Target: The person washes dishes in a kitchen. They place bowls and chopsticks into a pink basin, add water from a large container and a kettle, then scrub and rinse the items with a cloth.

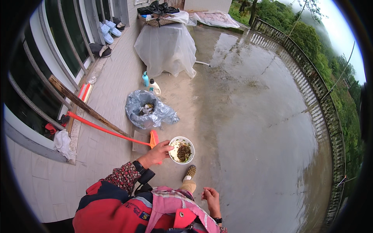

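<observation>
My left hand grips the rim of a white bowl, thumb over the inside edge. Dark brown and green food scraps lie in the bowl. Down by my right side, my right hand hangs with its fingers loosely curled around nothing. Beyond the bowl, on the concrete floor, stands a bin lined with a grey plastic bag, with scraps and crumpled paper inside. Just past my left hand, an orange broom leans with its red handle against the window ledge.
A dustpan with a wooden handle leans at the wall. Near the bin are a blue pump bottle and a white bottle. Plastic sheeting drapes a stand. Wet concrete reaches a balustrade.
</observation>
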The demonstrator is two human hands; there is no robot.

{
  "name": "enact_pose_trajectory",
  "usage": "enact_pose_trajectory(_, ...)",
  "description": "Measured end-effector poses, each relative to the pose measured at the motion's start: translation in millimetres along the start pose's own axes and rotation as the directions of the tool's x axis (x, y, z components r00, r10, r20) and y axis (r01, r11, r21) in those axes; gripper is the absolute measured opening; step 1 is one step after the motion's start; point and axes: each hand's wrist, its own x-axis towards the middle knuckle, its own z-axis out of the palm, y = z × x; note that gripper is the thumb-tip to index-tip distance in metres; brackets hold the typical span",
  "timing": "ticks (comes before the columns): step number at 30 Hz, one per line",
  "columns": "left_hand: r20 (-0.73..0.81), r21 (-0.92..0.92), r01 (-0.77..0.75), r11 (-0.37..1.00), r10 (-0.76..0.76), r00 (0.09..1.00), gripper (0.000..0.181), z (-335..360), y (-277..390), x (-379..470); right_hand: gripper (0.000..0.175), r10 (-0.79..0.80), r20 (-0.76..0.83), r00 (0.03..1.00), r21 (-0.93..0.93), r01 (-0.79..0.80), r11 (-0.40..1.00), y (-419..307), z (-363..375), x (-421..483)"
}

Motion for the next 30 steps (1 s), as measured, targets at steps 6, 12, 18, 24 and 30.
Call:
enact_pose_trajectory(6,-0.195,-0.041,-0.231,0.972,0.219,0.956,0.047,-19,66,42,0.016,-0.014,0.066,0.998,-0.034,0.016,0.999,-76,-37,119)
enact_pose_trajectory(12,-0.595,0.360,-0.246,0.900,0.425,0.682,0.041,-84,142,67,0.014,-0.024,0.115,0.993,-0.112,0.037,0.993,-154,-31,199)
enact_pose_trajectory(18,-0.591,0.805,0.306,0.508,0.731,0.340,0.061,-175,194,140,0.013,0.093,0.073,0.993,-0.202,-0.077,0.976,-150,-34,257)
enact_pose_trajectory(24,-0.340,0.779,0.627,-0.002,0.839,0.424,0.058,-288,196,224,0.027,0.184,0.009,0.983,-0.383,-0.166,0.908,-159,-20,267)
enact_pose_trajectory(30,-0.487,0.787,0.560,0.259,0.819,0.305,0.056,-324,231,246,0.027,0.215,-0.057,0.975,-0.465,-0.217,0.858,-218,45,299)
